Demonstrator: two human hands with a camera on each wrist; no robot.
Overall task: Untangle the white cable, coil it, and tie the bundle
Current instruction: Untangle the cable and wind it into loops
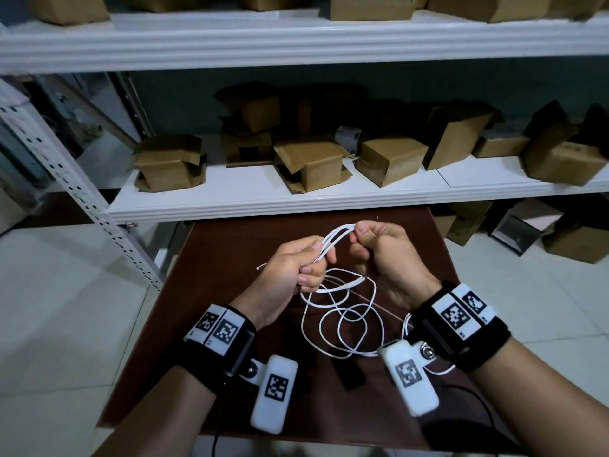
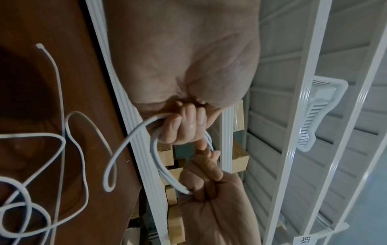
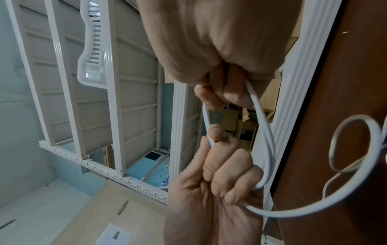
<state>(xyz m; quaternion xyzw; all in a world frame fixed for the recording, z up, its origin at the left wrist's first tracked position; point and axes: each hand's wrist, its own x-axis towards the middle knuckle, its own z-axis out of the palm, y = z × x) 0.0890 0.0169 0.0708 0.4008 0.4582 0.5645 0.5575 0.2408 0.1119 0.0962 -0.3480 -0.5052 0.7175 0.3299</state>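
So: both hands were up over the table and both were clamped on the cable. The left hand had its fingers curled round a few strands; the right hand pinched the far end of the same short bunch between thumb and forefinger. That bunch ran left-to-right between the fists, rising slightly toward the right hand, with the fists almost touching.

The key relation: the slack lay below and nearer the body than the fingers. From the left fist the cable dropped onto the table in several overlapping loops between the two wrists, roughly centred and a touch closer to the right forearm. One free end stuck out left of the left hand; the other end seemed to run under the right wrist strap, but that was hard to tell from the head view.

The left wrist view showed strands leaving the left fist and arcing to the right fist, plus loose loops on the table. The right wrist view agreed: the cable bowed between the two grips.

My guess is that coiling had started with only a few turns gathered and most of the length still down. The loops crossed each other, so pulling slack up could tighten a snag.

A small black object sat on the table near the loops, possibly the tie. The shelf with boxes stood behind, well clear.
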